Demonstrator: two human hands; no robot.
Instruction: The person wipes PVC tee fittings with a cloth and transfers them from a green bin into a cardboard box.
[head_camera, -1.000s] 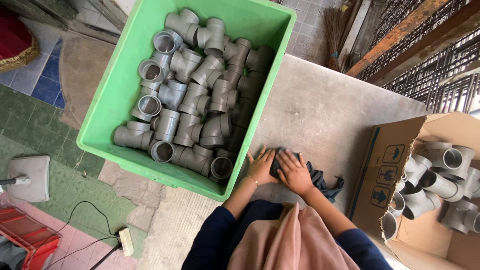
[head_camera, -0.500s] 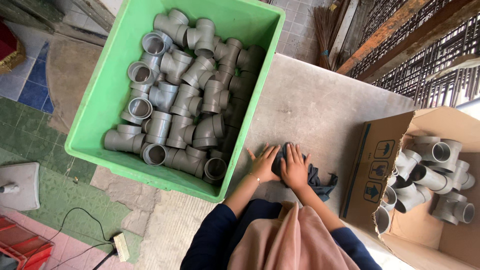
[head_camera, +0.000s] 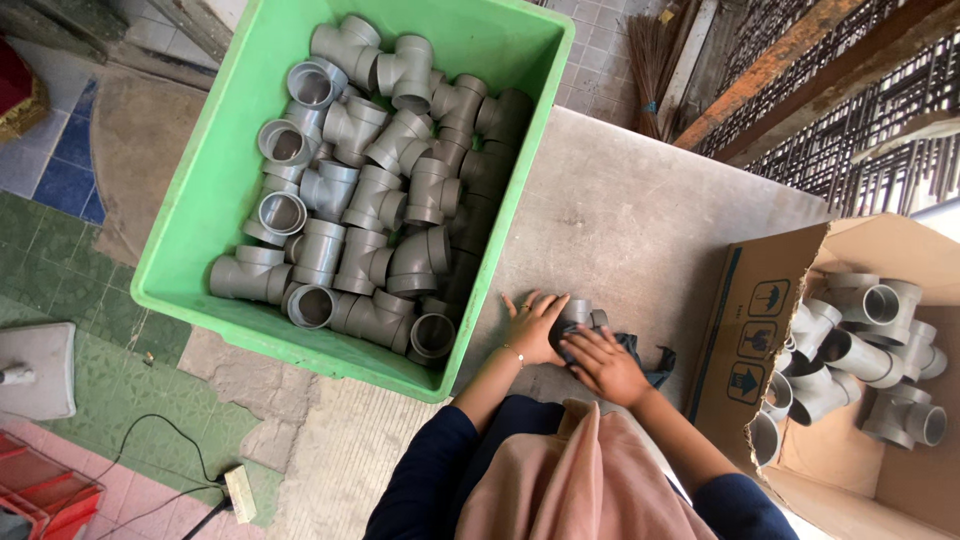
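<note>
My left hand (head_camera: 532, 328) cupped 1 grey pipe fitting (head_camera: 580, 313) on the concrete table (head_camera: 620, 230); my right hand (head_camera: 603, 362) pressed a dark cloth (head_camera: 640, 352) against its near side, both hands touching it.

Under both hands we see only slivers of a grey fitting (head_camera: 577, 312) and, past the right hand (head_camera: 605, 365), a dark cloth (head_camera: 650, 362); the hands cover the rest, so each grip stays unclear. Further right, the box (head_camera: 760, 330) runs off the picture's edge, its flap hiding parts of the fittings inside.
</note>
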